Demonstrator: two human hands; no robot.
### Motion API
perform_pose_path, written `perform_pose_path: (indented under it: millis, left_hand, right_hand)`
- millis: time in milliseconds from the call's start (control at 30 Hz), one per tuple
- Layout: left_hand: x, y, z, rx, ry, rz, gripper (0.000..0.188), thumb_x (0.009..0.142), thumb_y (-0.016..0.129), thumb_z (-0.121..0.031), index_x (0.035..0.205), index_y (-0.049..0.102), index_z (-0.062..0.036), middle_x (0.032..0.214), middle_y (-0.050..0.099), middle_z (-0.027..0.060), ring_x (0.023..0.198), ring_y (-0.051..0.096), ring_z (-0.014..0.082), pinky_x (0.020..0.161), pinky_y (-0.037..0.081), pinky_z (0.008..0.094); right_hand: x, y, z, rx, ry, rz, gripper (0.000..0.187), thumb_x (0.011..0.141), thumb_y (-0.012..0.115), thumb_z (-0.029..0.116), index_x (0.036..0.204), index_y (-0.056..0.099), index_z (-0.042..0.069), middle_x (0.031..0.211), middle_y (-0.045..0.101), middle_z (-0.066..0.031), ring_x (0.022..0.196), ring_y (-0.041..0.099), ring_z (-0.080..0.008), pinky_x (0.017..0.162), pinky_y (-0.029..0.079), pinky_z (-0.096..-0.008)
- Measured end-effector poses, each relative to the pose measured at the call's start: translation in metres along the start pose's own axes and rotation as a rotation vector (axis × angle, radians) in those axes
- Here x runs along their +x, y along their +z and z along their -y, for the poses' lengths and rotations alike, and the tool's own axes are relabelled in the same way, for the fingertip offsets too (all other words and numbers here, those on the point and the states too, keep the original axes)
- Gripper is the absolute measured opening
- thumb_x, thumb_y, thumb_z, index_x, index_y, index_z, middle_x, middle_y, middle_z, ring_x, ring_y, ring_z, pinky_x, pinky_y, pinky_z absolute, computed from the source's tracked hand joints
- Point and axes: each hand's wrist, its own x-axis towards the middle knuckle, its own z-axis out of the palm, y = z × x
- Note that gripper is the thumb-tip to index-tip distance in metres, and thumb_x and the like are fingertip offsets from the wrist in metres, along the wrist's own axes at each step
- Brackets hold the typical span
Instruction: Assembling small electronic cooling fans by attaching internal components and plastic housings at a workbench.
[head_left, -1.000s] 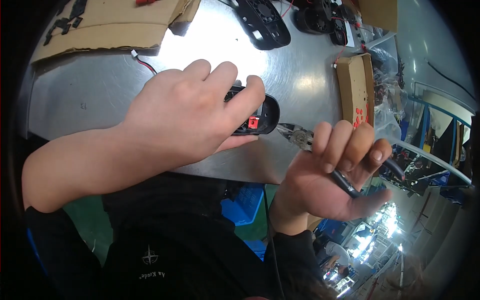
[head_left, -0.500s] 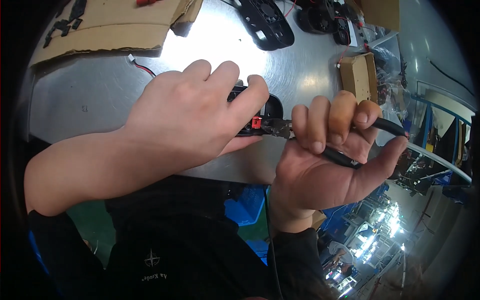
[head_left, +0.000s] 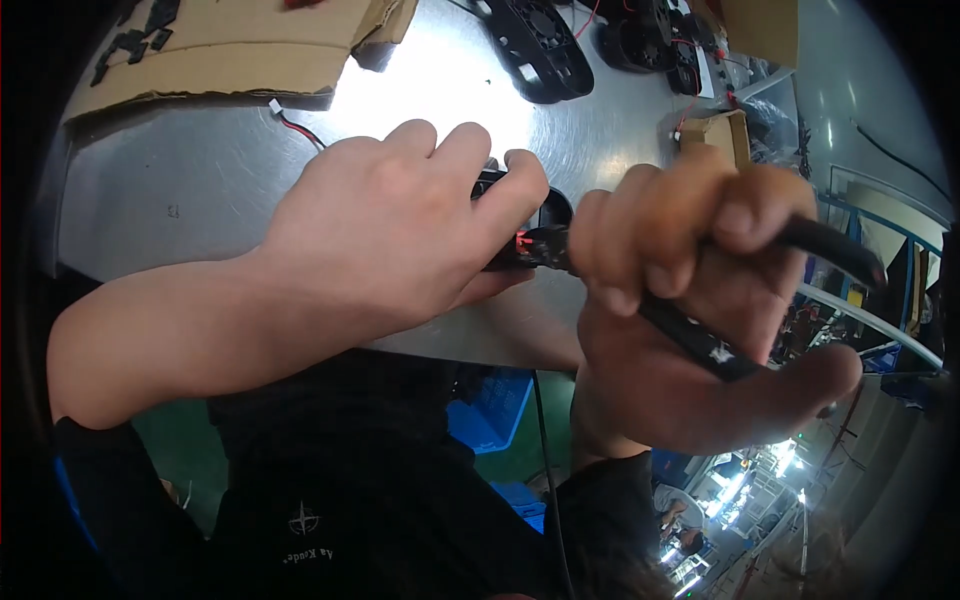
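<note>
My left hand (head_left: 385, 235) is closed round a black plastic housing (head_left: 557, 207), pressing it near the metal tabletop and covering most of it. A small red part (head_left: 523, 242) shows at the housing beside my fingers. In my right hand (head_left: 690, 270) is a pair of black-handled pliers (head_left: 690, 335), fingers wrapped over the handles, thumb stretched out. The plier jaws meet the red part; whether they grip it is too blurred to tell. From behind my left hand runs a red and black wire with a white connector (head_left: 277, 106).
A cardboard sheet (head_left: 230, 65) with small black pieces lies at the far left of the metal table (head_left: 180, 210). Farther back are a black fan housing (head_left: 540, 45), round black fan parts (head_left: 640, 45) and a small cardboard box (head_left: 725, 135). Below the edge stands a blue bin (head_left: 495, 405).
My right hand has swung right and toward me, and the plier handles have spread wider apart. The jaws have stayed by the red part. My left hand and the housing have shifted slightly right.
</note>
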Motion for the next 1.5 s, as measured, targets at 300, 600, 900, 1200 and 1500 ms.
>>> perform_pose_path:
  millis: [300, 600, 900, 1200, 1500]
  left_hand:
    - [-0.001, 0.004, -0.002, -0.038, -0.03, -0.024, 0.065, 0.076, 0.083, -0.041, 0.129, 0.061, -0.0095, 0.097, 0.054, 0.0089, 0.083, 0.06, 0.0254, 0.062, 0.052, 0.0382]
    - [-0.001, 0.005, -0.003, -0.046, -0.043, -0.014, 0.062, 0.076, 0.084, -0.039, 0.125, 0.06, -0.0095, 0.098, 0.054, 0.0088, 0.084, 0.06, 0.026, 0.062, 0.052, 0.0391]
    - [-0.003, 0.011, -0.006, 0.026, -0.065, -0.072, 0.061, 0.081, 0.079, -0.04, 0.128, 0.058, -0.0073, 0.096, 0.054, 0.0086, 0.084, 0.06, 0.0243, 0.06, 0.051, 0.0369]
    - [0.001, 0.01, -0.001, 0.092, 0.026, -0.143, 0.052, 0.081, 0.08, -0.045, 0.108, 0.06, -0.0058, 0.088, 0.065, 0.0104, 0.079, 0.071, 0.0244, 0.06, 0.059, 0.0338]
    - [0.005, 0.009, 0.002, 0.076, 0.064, -0.118, 0.05, 0.081, 0.081, -0.048, 0.105, 0.062, -0.0085, 0.088, 0.066, 0.0092, 0.077, 0.072, 0.025, 0.061, 0.059, 0.0341]
  right_hand:
    - [-0.002, 0.01, -0.003, -0.123, 0.036, -0.022, 0.088, 0.091, 0.033, 0.089, 0.112, 0.046, 0.005, 0.082, 0.047, -0.0077, 0.066, 0.046, -0.0154, 0.064, 0.043, -0.0312]
    - [-0.002, 0.017, -0.007, -0.086, 0.067, -0.11, 0.075, 0.098, 0.035, 0.078, 0.104, 0.047, 0.004, 0.077, 0.044, -0.006, 0.063, 0.041, -0.0136, 0.06, 0.038, -0.0297]
    - [0.001, 0.028, -0.007, -0.044, 0.111, -0.175, 0.065, 0.104, 0.037, 0.066, 0.096, 0.049, 0.003, 0.072, 0.041, -0.0043, 0.06, 0.035, -0.0119, 0.055, 0.032, -0.0282]
    - [0.001, -0.001, -0.008, 0.15, 0.092, -0.068, 0.063, 0.101, 0.039, 0.072, 0.089, 0.043, 0.01, 0.069, 0.038, -0.0007, 0.055, 0.028, -0.0105, 0.053, 0.025, -0.0302]
    - [0.002, -0.023, -0.008, 0.177, 0.071, 0.152, 0.063, 0.098, 0.042, 0.078, 0.088, 0.04, 0.016, 0.066, 0.035, 0.0024, 0.054, 0.028, -0.0102, 0.053, 0.024, -0.0297]
